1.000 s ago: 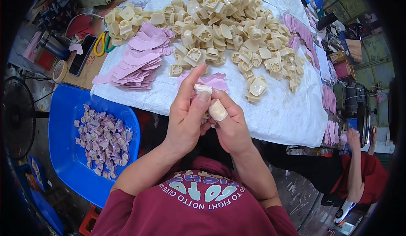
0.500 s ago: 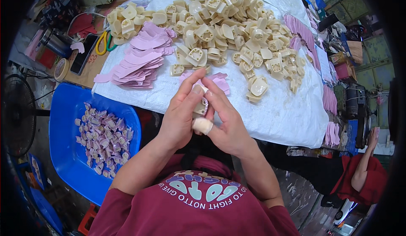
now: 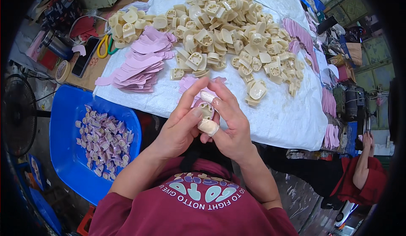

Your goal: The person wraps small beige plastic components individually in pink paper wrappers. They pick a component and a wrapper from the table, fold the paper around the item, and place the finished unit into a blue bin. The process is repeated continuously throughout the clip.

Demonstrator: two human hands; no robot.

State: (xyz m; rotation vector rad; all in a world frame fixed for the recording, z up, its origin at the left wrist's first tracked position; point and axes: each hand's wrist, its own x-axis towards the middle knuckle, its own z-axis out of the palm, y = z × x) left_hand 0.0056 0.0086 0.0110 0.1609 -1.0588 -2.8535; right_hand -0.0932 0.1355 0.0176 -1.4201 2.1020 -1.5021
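Close to the table's front edge, my left hand [image 3: 179,124] and my right hand [image 3: 231,119] both grip a small cream shoe heel [image 3: 206,110] with pink covering material around its rim. The left thumb presses on its hollow, holed face. Pale wraps cover the right thumb and one right fingertip. Fingers hide much of the heel. Just beyond the hands lie a few loose pink pieces [image 3: 186,83]. A big heap of bare cream heels [image 3: 228,28] spreads farther back. Left of it, thin pink cut pieces [image 3: 141,62] are stacked in a fanned pile.
A blue tub [image 3: 63,151] at my left holds many pink-covered heels [image 3: 103,141]. White sheeting [image 3: 287,122] covers the table. Scissors [image 3: 102,45], a phone [image 3: 84,56] and a tape roll [image 3: 62,71] lie at the left. More pink strips [image 3: 329,102] line the right edge. Another person [image 3: 368,177] is at far right.
The heel has turned in my hands, so its hollow face now shows more. My right fingers have spread and shifted around it. The person at right has lowered an arm.
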